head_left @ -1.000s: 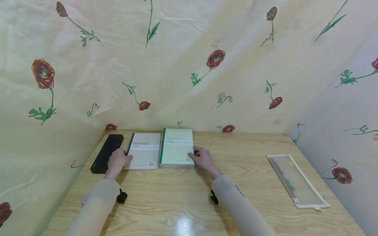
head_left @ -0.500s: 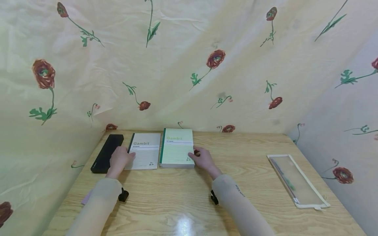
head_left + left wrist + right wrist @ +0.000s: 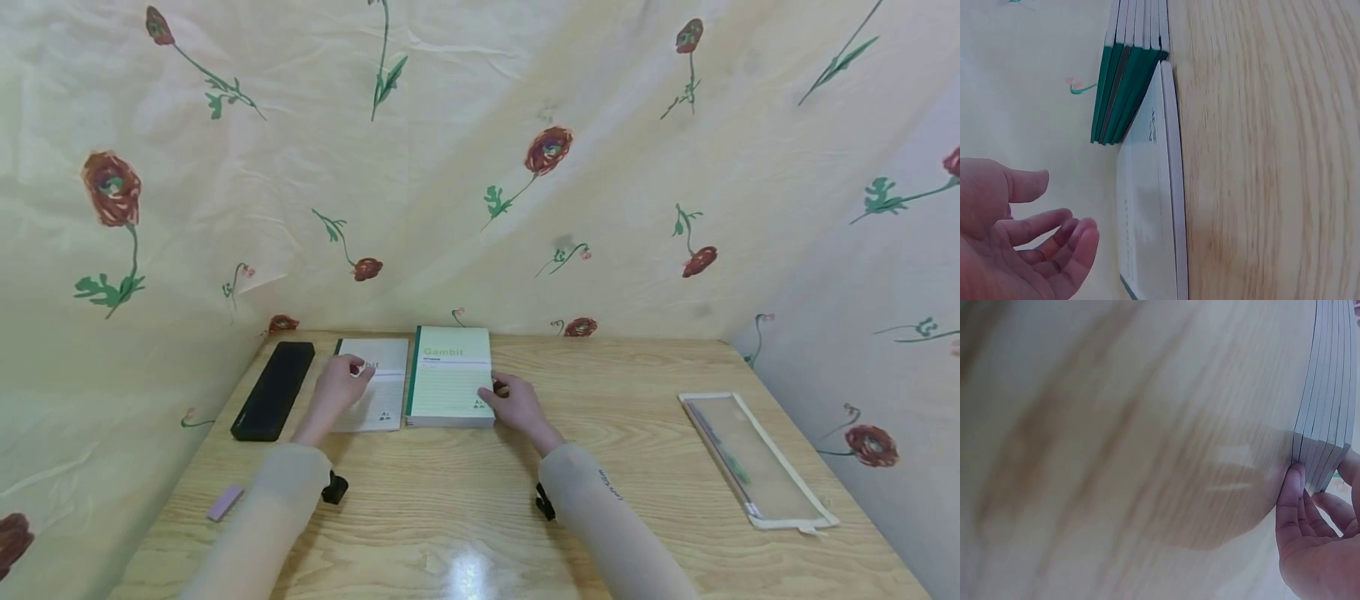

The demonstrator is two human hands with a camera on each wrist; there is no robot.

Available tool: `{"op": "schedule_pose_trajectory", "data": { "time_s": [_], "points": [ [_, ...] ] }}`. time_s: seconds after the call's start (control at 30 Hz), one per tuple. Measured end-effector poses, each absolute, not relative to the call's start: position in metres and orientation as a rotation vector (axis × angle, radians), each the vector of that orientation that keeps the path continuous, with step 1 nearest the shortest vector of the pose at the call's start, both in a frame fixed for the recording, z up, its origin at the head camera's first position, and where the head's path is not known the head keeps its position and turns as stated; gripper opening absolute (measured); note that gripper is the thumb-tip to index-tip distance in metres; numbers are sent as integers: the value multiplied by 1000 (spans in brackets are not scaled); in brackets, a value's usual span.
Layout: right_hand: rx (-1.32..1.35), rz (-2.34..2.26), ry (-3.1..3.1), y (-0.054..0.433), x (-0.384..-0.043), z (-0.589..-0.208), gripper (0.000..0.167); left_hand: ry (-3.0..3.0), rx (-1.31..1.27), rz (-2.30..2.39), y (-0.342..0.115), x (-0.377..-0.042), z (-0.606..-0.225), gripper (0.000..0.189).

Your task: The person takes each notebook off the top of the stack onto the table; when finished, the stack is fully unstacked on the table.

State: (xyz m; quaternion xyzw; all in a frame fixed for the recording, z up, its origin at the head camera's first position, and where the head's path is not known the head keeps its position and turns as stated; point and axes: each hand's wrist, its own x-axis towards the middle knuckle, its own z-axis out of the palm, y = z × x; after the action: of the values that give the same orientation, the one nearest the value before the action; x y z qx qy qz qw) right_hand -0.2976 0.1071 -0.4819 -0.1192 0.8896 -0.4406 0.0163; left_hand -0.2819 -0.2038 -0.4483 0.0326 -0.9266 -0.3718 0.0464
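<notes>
A stack of several green-spined notebooks (image 3: 450, 387) lies at the back of the table, its grey page edges (image 3: 1329, 375) showing in the right wrist view. My right hand (image 3: 519, 407) grips its near right corner, thumb on the top cover and fingers at the side. Left of the stack lies one dark-spined, pale notebook (image 3: 378, 404) marked Gambit. Over that notebook hovers my left hand (image 3: 341, 390), hiding part of the title. In the left wrist view, its loosely bent fingers (image 3: 1075, 262) hold nothing and are apart from the cover.
A long black case (image 3: 273, 392) lies left of the pale notebook. Closer to me is a small purple block (image 3: 225, 502) beside the left sleeve. A clear pouch with white edging (image 3: 780, 467) and pens inside lies at the right. Flowered cloth (image 3: 450, 167) hangs behind the table.
My left hand has lifted off the pale notebook's left edge and moved right and farther back, uncovering the black case and purple block. The right hand stays at the stack.
</notes>
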Motion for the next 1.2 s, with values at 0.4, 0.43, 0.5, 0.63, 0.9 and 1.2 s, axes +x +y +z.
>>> {"op": "schedule_pose_trajectory", "data": {
  "time_s": [0.4,0.43,0.5,0.63,0.9,1.2],
  "points": [
    [-364,-1373,2763,106,-295,-480,51,-2775,133,-1380,-168,-287,-465,32],
    [-369,-1373,2764,106,-295,-481,51,-2769,127,-1394,-167,-288,-467,31],
    [-375,-1371,2766,106,-296,-482,51,-2762,95,-1410,-163,-288,-470,31],
    [-377,-1385,2762,106,-296,-481,51,-2755,44,-1455,-157,-289,-476,32],
    [-361,-1373,2760,105,-297,-482,51,-2734,11,-1498,-154,-288,-484,31],
    [-247,-1375,2750,102,-297,-478,52,-2746,-9,-1539,-156,-291,-489,30]
  ]
}}
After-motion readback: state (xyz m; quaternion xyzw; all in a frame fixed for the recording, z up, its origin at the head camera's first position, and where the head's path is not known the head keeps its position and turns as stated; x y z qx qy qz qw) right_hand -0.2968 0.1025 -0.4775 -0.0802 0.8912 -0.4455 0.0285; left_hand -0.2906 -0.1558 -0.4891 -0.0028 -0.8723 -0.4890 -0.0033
